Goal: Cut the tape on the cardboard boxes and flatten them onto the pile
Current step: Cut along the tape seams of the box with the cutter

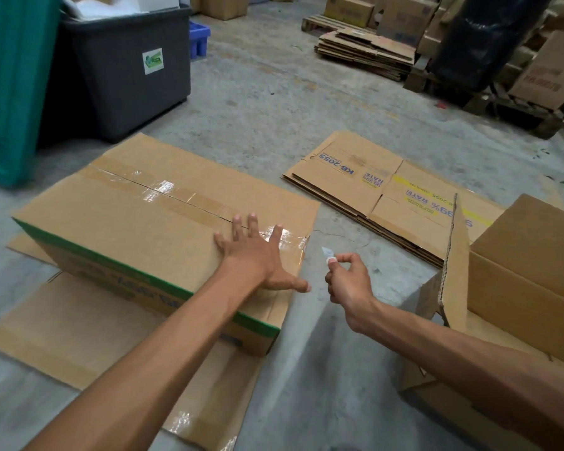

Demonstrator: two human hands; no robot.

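A taped cardboard box (137, 222) with a green edge stands on the floor at centre left, its lower flaps spread out beneath it. Clear brown tape (163, 190) runs along its top seam. My left hand (258, 255) lies flat with spread fingers on the box's right end, over the tape. My right hand (347, 281) hovers just right of the box and pinches a small blade (327, 253), tip pointing up and left, close to the box corner. A pile of flattened boxes (381, 196) lies on the floor beyond.
An open cardboard box (518, 281) with a raised flap stands at the right. A grey bin (127, 70) and a green container (10, 86) are at the back left. More flattened cardboard (365, 50) and pallets sit at the back right, on a concrete floor.
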